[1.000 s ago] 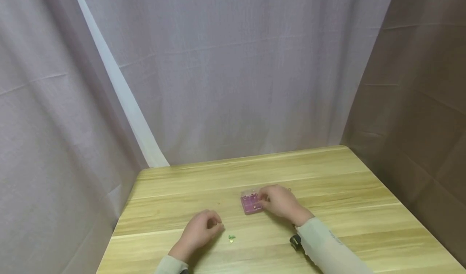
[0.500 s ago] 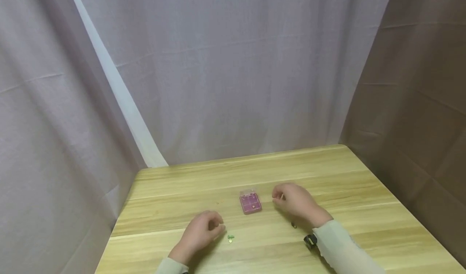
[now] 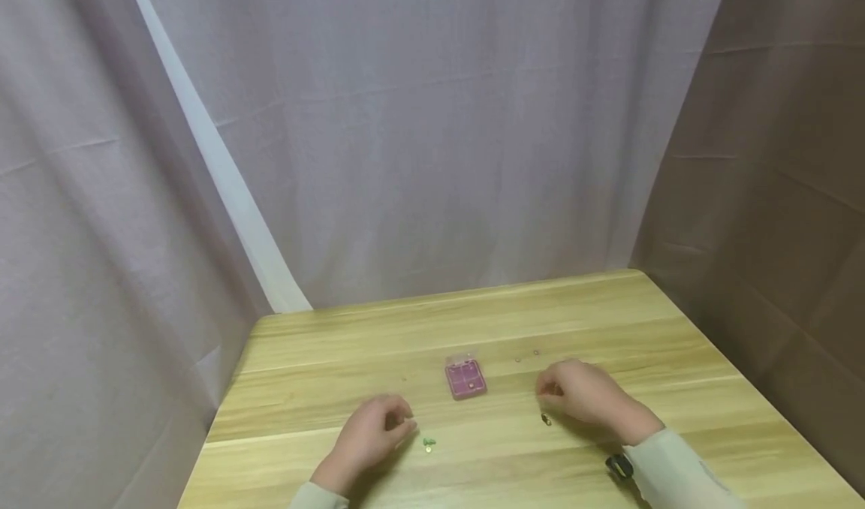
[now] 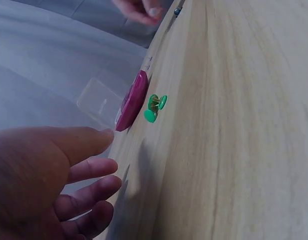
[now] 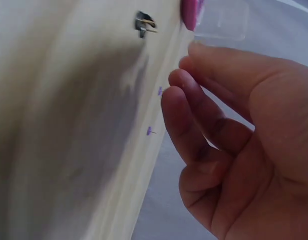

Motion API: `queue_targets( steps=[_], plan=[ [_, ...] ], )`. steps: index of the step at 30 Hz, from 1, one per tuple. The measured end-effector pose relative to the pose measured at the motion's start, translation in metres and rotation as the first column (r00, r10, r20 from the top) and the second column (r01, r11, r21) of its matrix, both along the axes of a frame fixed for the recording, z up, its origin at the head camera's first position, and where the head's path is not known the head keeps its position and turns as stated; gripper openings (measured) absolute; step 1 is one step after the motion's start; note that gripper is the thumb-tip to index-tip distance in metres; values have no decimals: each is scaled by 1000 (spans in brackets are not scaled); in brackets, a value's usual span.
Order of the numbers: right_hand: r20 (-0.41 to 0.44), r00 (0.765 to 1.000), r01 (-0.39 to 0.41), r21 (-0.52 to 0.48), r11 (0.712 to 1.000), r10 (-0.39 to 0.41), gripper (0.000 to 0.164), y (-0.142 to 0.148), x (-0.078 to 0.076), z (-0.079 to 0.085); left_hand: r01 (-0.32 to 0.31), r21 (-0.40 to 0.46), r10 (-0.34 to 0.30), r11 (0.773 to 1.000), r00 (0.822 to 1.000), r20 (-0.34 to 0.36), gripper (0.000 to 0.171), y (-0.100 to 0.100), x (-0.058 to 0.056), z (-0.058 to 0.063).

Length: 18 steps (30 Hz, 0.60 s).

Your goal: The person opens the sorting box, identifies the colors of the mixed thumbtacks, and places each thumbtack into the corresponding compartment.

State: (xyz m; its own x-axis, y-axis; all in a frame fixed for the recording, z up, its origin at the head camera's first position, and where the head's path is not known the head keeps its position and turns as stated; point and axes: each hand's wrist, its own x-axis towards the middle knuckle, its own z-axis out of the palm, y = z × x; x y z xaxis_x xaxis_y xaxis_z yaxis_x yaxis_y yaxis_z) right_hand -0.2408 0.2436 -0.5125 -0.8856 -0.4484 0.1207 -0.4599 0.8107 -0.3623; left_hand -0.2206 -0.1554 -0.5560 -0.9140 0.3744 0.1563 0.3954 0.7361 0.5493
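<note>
A small pink box (image 3: 465, 380) divided into compartments stands on the table, its clear lid (image 4: 97, 100) tipped back; one small gold-coloured piece lies in a near compartment. My left hand (image 3: 368, 432) hovers low over the wood with fingers loosely bent and nothing between them. Just to its right lie several green thumbtacks (image 4: 150, 115). Right of the box, my right hand (image 3: 586, 395) is close above several black thumbtacks (image 5: 142, 21). Its fingers (image 5: 178, 112) are relaxed and bare, thumb apart from them.
Two purple thumbtacks (image 5: 149, 131) lie beyond the right hand. A tiny speck (image 3: 405, 379) shows on the wood left of the box. The wooden table (image 3: 324, 344) is backed by grey curtains (image 3: 419, 156), with a brown curtain (image 3: 764, 216) on the right.
My right hand has moved off the pink box, rightward and then back toward me, to the black thumbtacks. The purple thumbtacks now show behind it. My left hand has stayed put.
</note>
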Motion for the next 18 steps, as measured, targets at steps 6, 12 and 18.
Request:
queue_targets(
  steps=[6, 12, 18],
  plan=[
    [-18, 999, -27, 52, 998, 28, 13, 4, 14, -10, -12, 3, 12, 1000, 1000, 7, 14, -2, -1, -1],
    [-23, 999, 24, 58, 998, -22, 17, 4, 20, -17, -29, -8, 29, 1000, 999, 22, 14, -5, -3, 0],
    [-46, 999, 20, 68, 997, -17, 19, 3, 18, -22, -34, -8, 34, 999, 999, 19, 14, -7, -4, -1]
  ],
)
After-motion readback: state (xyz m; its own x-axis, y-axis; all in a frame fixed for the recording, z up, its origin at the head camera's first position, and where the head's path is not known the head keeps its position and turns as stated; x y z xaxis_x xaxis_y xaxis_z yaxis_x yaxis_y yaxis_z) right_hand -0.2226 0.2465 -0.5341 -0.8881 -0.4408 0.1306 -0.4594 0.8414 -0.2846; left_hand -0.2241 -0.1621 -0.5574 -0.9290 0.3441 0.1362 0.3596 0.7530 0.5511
